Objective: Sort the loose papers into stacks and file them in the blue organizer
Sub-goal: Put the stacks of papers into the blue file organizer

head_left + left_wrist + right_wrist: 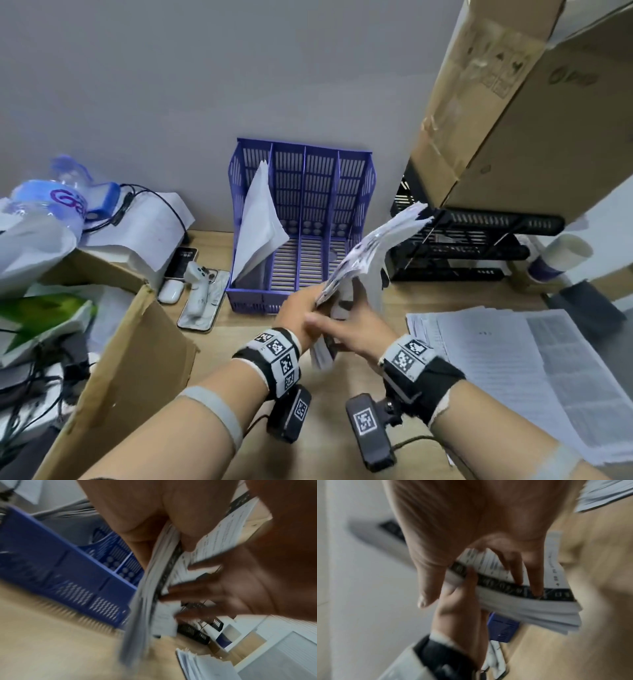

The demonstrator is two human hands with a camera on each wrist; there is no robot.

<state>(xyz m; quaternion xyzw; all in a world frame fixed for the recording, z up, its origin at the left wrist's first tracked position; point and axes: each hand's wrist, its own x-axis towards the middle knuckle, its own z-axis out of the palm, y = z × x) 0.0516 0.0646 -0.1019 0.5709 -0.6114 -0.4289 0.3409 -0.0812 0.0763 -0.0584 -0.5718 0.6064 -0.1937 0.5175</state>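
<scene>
the blue organizer (301, 219) stands on the desk (329, 404) against the wall, four slots open to the front; a folded white sheet (260, 219) leans in the leftmost slot, the other three show bare slatted floor. a black mesh tray (455, 246) flanks it on the right, a cardboard box flap (137, 356) crowds the left. spread papers (513, 370) cover the desk at right. the held paper stack (370, 253), thick, printed, dark-banded along one edge, tilts up over the organizer's front right corner. the left hand (298, 311) grips its lower end, fingers curled round. the right hand (352, 329) also clasps it, fingers (537, 577) pressed on the top sheet.
</scene>
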